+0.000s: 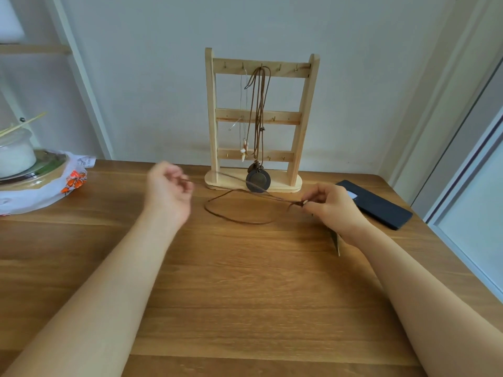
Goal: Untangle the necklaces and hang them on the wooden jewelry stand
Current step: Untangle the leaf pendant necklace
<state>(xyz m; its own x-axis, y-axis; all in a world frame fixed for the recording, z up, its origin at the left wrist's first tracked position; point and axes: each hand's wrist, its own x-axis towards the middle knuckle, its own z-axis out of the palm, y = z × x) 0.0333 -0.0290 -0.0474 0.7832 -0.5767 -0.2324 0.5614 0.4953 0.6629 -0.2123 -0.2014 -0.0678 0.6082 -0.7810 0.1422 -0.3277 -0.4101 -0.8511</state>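
Observation:
A wooden jewelry stand (296,148) stands at the back of the table against the wall. From its top hooks hang a brown cord necklace (261,110) with round dark pendants near the base, and a thin clear necklace (244,151) with pale tooth-like beads. A loose brown cord necklace (234,217) stretches between my hands, part of it looped on the tabletop. My left hand (169,190) pinches one end, blurred. My right hand (333,206) pinches the other end by its knot.
A dark phone (381,206) lies at the right, just behind my right hand. At the far left sits a glass container (16,156) on plates atop a white and orange plastic bag (73,180). The wooden table (245,295) reaches toward me.

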